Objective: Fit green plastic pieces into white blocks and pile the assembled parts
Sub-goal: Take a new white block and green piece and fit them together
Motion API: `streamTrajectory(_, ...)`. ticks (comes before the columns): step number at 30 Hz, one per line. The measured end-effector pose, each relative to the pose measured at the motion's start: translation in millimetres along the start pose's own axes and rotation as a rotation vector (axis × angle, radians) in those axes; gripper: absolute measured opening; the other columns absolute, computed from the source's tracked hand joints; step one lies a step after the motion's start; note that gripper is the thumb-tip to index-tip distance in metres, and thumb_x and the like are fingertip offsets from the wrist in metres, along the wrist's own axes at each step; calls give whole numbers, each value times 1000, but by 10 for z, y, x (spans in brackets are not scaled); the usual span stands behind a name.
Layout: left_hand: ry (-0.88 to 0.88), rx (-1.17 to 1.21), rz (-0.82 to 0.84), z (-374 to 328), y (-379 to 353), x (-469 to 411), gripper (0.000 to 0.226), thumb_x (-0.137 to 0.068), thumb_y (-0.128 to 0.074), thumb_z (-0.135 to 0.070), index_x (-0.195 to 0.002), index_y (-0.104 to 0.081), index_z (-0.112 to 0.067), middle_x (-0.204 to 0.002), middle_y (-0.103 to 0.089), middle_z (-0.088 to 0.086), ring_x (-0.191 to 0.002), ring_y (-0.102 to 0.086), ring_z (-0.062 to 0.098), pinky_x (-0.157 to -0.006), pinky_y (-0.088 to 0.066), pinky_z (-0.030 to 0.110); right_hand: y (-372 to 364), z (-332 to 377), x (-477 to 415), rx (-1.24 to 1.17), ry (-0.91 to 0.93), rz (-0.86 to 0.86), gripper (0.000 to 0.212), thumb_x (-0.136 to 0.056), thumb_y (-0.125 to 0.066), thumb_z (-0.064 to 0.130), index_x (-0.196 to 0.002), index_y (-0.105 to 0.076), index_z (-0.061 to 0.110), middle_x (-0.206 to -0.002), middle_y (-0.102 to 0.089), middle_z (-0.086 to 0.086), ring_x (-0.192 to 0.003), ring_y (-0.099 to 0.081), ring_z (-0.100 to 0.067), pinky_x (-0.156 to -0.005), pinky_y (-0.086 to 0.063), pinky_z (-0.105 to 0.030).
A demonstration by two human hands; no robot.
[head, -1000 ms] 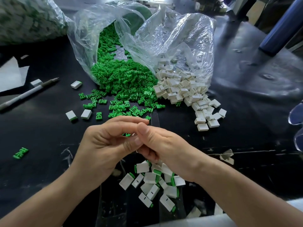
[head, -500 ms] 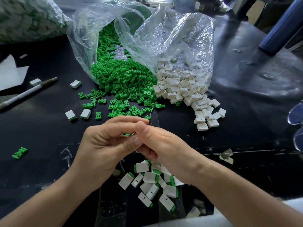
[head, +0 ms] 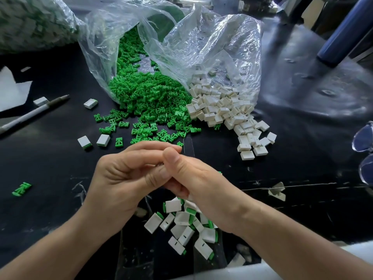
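The left hand [head: 125, 178] and the right hand [head: 201, 184] meet above the middle of the black surface [head: 50, 158]. Their fingers [head: 141, 156] are curled and pressed together tip to tip, with the right thumb on top. Whatever they pinch is hidden inside, so I cannot tell which part each hand holds. I would guess a green plastic piece is being seated in a white block. To do that well, keep the piece square to the slot and push straight with the thumb until it sits flush. Then drop it onto the pile of assembled white-and-green parts [head: 187, 225] lying directly below the wrists.

At the far left lie a torn scrap of white paper [head: 12, 87] and a white pen with a dark tip [head: 34, 114]. A stray green clip [head: 21, 188] lies nearer the edge. Two finished blocks [head: 84, 142] sit apart from the pile, just left of the hands. Behind the hands, a clear plastic bag spills the heap of small green plastic pieces [head: 145, 93]. Touching it on the right, a second clear bag spills the white rectangular blocks [head: 218, 106]. Both heaps are within easy reach and nothing lies between them and the hands. The loose bag mouths could snag a reaching hand. A pair of clear spectacles [head: 363, 150] rests at the right edge.
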State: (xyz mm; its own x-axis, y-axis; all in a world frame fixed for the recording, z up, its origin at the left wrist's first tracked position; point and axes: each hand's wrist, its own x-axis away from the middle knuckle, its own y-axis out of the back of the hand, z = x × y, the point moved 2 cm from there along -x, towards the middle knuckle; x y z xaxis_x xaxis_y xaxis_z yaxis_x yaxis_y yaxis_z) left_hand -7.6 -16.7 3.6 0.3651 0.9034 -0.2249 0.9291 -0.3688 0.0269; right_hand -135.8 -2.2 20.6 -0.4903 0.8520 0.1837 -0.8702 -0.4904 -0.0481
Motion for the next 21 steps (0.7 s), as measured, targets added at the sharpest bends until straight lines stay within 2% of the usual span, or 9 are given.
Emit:
streamTrajectory(2,19,16,-12,20,13,14,42,-73,-71,-39,-103,-68,-10,-87,-69,5,-81,-64,27,-77,-50,56,-8,7,-19,-18,-22,10,72,-89,-27,55,-110,-55,-8,-59,-48,18,-58,-44,2,-61,-36,-12)
streamTrajectory(3,34,22,-17,39,27,23,41,-73,-71,-37,-102,-68,-9,-86,-69,6,-80,-64,27,-76,-51,56,-14,4,-28,-26,-28,23,80,-86,-26,57,-114,-47,-15,-57,-39,14,-56,-35,-2,-57,-31,-14)
streamTrajectory(7,49,26,-22,20,-5,25,48,-72,-71,-43,-99,-65,-3,-80,-68,7,-75,-63,26,-72,-52,54,-10,-27,-16,-15,-30,91,96,-81,-20,69,-115,-42,-18,-68,-34,-7,-60,-28,-11,-56,-25,-24)
streamTrajectory(10,96,85,-32,12,-13,23,52,-67,-74,-49,-99,-68,-9,-80,-69,6,-74,-65,22,-73,-52,46,2,-2,-4,-1,2,126,88,-78,-21,60,-118,-43,-16,-82,-43,-23,-65,-23,-22,-56,-21,-28)
streamTrajectory(12,102,91,-23,18,-13,28,49,-68,-74,-48,-100,-69,-11,-81,-70,5,-75,-65,20,-73,-52,44,15,18,0,21,4,141,88,-79,-19,57,-117,-39,-20,-84,-43,-27,-64,-21,-21,-55,-20,-28)
streamTrajectory(15,96,79,-23,28,-10,25,46,-70,-73,-47,-100,-69,-13,-82,-70,6,-75,-66,21,-73,-52,44,25,-11,13,19,-5,163,84,-81,-18,54,-118,-44,-17,-76,-36,-10,-60,-27,-8,-53,-26,-17)
streamTrajectory(17,89,67,-11,35,-6,23,43,-72,-72,-46,-101,-70,-14,-84,-71,5,-77,-66,20,-74,-52,44,17,-21,11,-30,-10,153,75,-82,-19,51,-122,-50,-5,-68,-42,0,-55,-34,0,-53,-31,-9)
streamTrajectory(19,91,56,0,52,5,18,41,-74,-71,-45,-103,-69,-16,-86,-71,3,-79,-67,20,-74,-52,45,7,-8,4,-79,-15,146,70,-82,-20,49,-127,-49,5,-56,-47,21,-52,-43,5,-53,-35,-5)
streamTrajectory(21,94,45,10,72,23,19,40,-75,-70,-44,-105,-69,-17,-88,-71,1,-81,-67,21,-76,-52,47,-4,13,8,-97,-17,156,69,-82,-21,48,-130,-47,7,-51,-49,25,-53,-46,9,-53,-36,-3)
